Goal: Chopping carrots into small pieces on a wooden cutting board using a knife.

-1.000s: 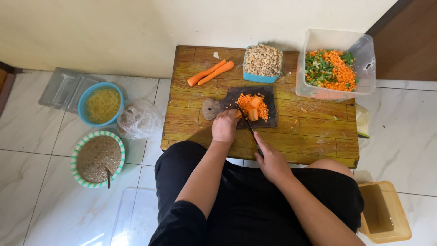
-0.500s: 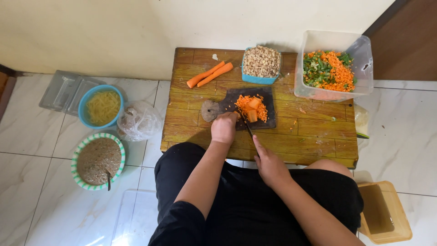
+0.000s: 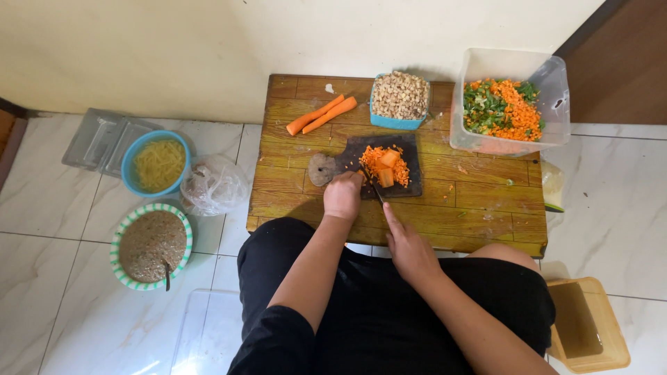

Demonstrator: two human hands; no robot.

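Knife (image 3: 371, 185) in right hand (image 3: 408, 246), tip up-left twd carrot pcs (image 3: 385, 167).

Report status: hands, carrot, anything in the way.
Left hand fisted on the dark cutting board, beside the chopped carrot. Right hand grips the knife, blade at the pile. Whole carrots lie apart; nothing obstructing.

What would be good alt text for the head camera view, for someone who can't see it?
A seated person chops carrot on a dark cutting board on a low wooden table, left hand by the chopped carrot pile, right hand holding a knife. Two whole carrots and food tubs sit behind; bowls stand on the tiled floor.
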